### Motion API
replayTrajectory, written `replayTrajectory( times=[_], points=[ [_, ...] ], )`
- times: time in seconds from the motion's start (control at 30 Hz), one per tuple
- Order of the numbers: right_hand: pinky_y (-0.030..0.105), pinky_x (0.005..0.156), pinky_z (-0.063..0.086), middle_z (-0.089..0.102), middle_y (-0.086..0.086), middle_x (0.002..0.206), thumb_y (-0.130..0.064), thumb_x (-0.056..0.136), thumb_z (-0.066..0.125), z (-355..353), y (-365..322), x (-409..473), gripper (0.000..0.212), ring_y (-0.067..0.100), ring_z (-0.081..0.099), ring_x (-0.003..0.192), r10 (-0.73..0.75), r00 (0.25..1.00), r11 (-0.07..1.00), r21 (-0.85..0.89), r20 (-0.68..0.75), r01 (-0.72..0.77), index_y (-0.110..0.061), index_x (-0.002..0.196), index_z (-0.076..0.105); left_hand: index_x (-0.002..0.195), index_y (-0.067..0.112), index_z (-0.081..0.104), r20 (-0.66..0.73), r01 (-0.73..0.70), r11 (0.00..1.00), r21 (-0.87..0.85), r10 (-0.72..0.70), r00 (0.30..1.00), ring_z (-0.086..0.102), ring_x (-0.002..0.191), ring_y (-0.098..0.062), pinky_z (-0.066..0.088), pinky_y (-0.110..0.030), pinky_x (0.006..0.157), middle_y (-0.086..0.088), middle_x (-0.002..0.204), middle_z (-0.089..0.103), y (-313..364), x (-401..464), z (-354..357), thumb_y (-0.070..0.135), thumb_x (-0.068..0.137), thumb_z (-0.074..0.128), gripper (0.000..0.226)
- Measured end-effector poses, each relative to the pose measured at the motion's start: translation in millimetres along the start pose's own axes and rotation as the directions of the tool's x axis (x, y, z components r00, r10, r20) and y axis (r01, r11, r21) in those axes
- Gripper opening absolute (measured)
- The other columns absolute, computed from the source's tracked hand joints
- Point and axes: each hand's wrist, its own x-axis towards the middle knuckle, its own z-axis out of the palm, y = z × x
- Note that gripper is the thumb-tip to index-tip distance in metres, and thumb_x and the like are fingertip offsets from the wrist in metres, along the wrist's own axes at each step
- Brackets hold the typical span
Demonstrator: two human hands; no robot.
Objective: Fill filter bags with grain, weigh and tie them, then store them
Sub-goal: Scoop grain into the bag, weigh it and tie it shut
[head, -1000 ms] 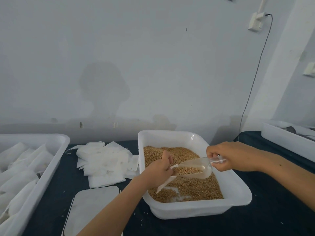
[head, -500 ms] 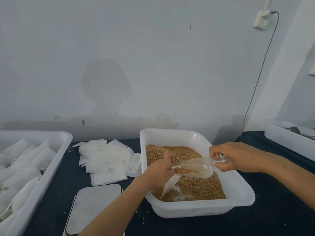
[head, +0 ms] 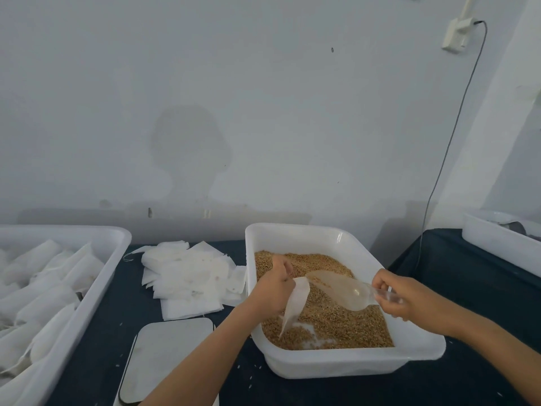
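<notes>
My left hand [head: 273, 291] pinches bag [head: 294, 306] mouth; bag hangs over grain [head: 336, 323]. My right hand [head: 401, 297] grips scoop [head: 342, 290] handle, lip at bag mouth. Bag fill unreadable.

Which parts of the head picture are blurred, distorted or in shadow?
Head view: soft, even light with no glare; a faint head-shaped shadow falls on the wall; the wide-angle lens bends the left tray outward; the filled bags inside it look soft; the hands, left and right, stay fairly sharp.
</notes>
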Motion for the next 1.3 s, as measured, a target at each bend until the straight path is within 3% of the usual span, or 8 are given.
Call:
replayTrajectory(
  times=[0.3,0.47,0.6,0.77,0.87,0.97,1.17,1.3],
  points=[
    [0.016,0.050,0.031,0.043,-0.005,0.072,-0.025,0.100,0.041,44.4,-6.0,41.0,0.016,0.004,0.036,0.056,0.188,0.977,0.982,-0.013,-0.098,-0.190,-0.017,0.092,0.030,0.086,0.011,0.044,-0.042,0.161,0.807,-0.569,-0.224,0.974,0.033,0.048,-0.008,0.033,-0.016,0.043,0.002,0.059,0.037,12.5,0.7,-13.0,-0.001,0.092,0.038,0.015],
    [0.016,0.054,0.036,0.046,-0.003,0.072,-0.019,0.099,0.042,64.8,-19.9,57.9,0.010,0.005,0.039,0.055,0.202,0.978,0.979,0.014,-0.051,-0.201,-0.014,0.090,0.043,0.069,0.014,0.043,0.193,0.276,0.212,-0.938,-0.341,0.920,0.026,0.035,-0.005,0.034,-0.013,0.039,0.007,0.048,0.027,10.8,2.8,-30.7,0.003,0.086,0.042,0.021],
    [0.024,0.073,0.046,0.050,0.001,0.096,-0.020,0.099,0.040,84.9,-21.5,63.1,0.032,0.013,0.049,0.084,0.256,0.966,0.964,-0.074,-0.023,-0.257,-0.002,0.126,0.040,0.069,0.015,0.042,0.278,0.296,0.011,-0.955,-0.316,0.907,0.028,0.049,-0.009,0.030,-0.020,0.061,0.004,0.057,0.028,9.2,2.9,-38.3,0.004,0.068,0.041,0.012],
    [0.042,0.108,0.033,0.038,0.010,0.137,-0.029,0.099,0.039,83.0,-33.5,62.3,0.040,0.027,0.035,0.127,0.243,0.968,0.932,-0.259,-0.069,-0.253,-0.009,0.135,0.035,0.068,0.010,0.051,0.304,0.333,0.055,-0.941,-0.291,0.907,0.039,0.061,-0.015,0.035,-0.028,0.066,0.000,0.068,0.040,15.1,-2.6,-47.9,0.005,0.065,0.043,0.010],
    [0.025,0.098,0.040,0.047,-0.012,0.126,-0.046,0.096,0.040,68.0,-60.7,54.3,0.036,0.004,0.044,0.115,0.035,0.987,0.990,0.144,-0.156,-0.012,-0.025,0.126,0.045,0.072,0.009,0.052,0.314,0.347,0.093,-0.933,-0.260,0.913,0.043,0.064,-0.015,0.037,-0.028,0.067,-0.001,0.070,0.046,20.0,-5.6,-53.5,0.004,0.061,0.047,0.013],
    [0.015,0.078,0.051,0.063,-0.021,0.110,-0.043,0.089,0.053,55.8,-99.5,49.1,0.021,-0.006,0.061,0.097,-0.085,0.992,0.748,0.652,-0.089,0.123,-0.037,0.109,0.055,0.076,0.010,0.050,0.308,0.342,0.134,-0.930,-0.221,0.925,0.039,0.065,-0.014,0.035,-0.026,0.067,-0.001,0.074,0.042,24.8,-8.5,-59.2,0.005,0.056,0.051,0.021],
    [0.035,0.078,0.058,0.072,-0.001,0.095,-0.031,0.080,0.070,68.1,-148.8,61.5,0.016,0.018,0.067,0.091,-0.063,0.967,0.632,0.740,-0.246,0.230,-0.024,0.094,0.068,0.070,0.012,0.048,0.239,0.283,0.239,-0.929,-0.197,0.951,0.035,0.062,-0.015,0.032,-0.026,0.063,-0.001,0.067,0.039,22.4,-25.4,-76.7,0.007,0.074,0.043,0.008],
    [0.052,0.079,0.050,0.064,0.025,0.090,-0.019,0.088,0.064,86.3,-174.6,66.1,0.025,0.041,0.059,0.088,0.021,0.957,0.621,0.754,-0.288,0.213,0.006,0.085,0.065,0.066,0.015,0.054,0.005,0.132,0.504,-0.853,-0.247,0.969,0.041,0.052,-0.010,0.038,-0.021,0.056,0.001,0.057,0.045,9.3,-55.3,-97.4,0.016,0.088,0.050,0.022]
  ],
)
